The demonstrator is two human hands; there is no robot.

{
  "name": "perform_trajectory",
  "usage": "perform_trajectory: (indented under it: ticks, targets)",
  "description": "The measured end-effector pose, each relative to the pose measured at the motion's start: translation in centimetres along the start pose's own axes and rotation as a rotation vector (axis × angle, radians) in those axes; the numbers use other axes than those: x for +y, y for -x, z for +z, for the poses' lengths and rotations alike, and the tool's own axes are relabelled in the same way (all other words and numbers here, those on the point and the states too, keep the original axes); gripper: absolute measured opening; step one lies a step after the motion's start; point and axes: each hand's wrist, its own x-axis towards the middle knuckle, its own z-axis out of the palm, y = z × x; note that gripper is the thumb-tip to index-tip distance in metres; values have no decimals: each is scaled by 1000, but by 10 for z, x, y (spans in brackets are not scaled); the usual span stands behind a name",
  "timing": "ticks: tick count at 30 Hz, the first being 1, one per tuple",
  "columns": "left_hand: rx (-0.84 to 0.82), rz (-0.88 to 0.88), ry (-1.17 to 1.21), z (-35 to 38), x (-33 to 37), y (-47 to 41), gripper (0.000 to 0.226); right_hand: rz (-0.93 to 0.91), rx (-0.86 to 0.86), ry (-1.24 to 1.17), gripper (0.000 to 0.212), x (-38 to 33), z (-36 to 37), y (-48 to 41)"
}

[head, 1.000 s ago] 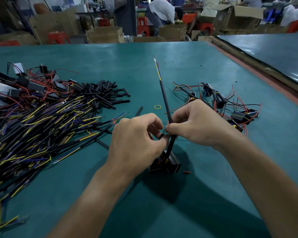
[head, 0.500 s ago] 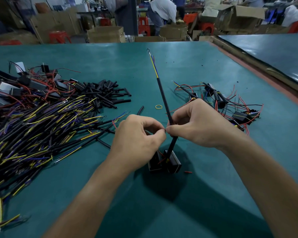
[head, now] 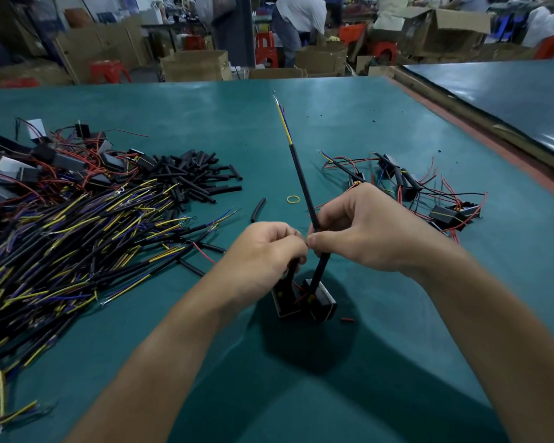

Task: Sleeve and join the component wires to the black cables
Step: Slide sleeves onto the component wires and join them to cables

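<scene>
Near the middle of the table (head: pixel 397 362), both hands meet over two black components (head: pixel 322 302). The right hand (head: pixel 365 238) pinches the black cable (head: pixel 301 180) between thumb and fingers (head: pixel 320 243), holding it upright so its yellow and blue tips point far, out of the way. The left hand (head: pixel 266 254) pinches a black lead (head: pixel 291 271) rising from the components, likely to bring the wire ends together. Spare cables (head: pixel 77 235) and sleeves (head: pixel 189 177) lie left, within reach.

Green-blue flat-topped bench (head: pixel 173 116): one small yellow rubber band (head: pixel 293 199) lying flat near centre. Second dark, glossy bench (head: pixel 509 97) alongside at right. Beyond: brown cardboard boxes (head: pixel 194 64), red plastic stools (head: pixel 109 71), a person in a white shirt (head: pixel 301 14) bending over.
</scene>
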Motion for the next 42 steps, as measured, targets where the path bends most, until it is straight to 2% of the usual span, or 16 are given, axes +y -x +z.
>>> perform_trajectory:
  ticks: [3,7,12,16,24,28,30,36,39,42]
  targets:
    - [101,179,-124,0,-7,1,11,30,0,-16,17,0,1,-1]
    - [296,473,-427,-1,-8,4,9,48,13,-18,15,0,0,-2]
    - [334,588,-519,-5,-7,6,5,58,18,-31,17,0,-2,-1]
    - [289,537,-485,-5,-6,5,10,48,15,-25,20,1,-3,0]
    - [58,26,33,-7,-2,0,18,-95,-30,33,13,1,-2,1]
    - [-52,-131,213,-12,0,-1,14,-149,-16,34,17,0,-1,1]
    - [-7,-98,208,-12,-1,-1,13,-143,-12,40,16,2,0,-1]
    - [240,247,-90,-7,-8,-1,12,-60,18,34,22,5,2,-3]
    - [302,337,-298,-5,-9,2,10,-44,29,13,22,5,2,-4]
    - [321,345,-356,-2,-7,5,10,-37,40,-16,19,6,3,-5]
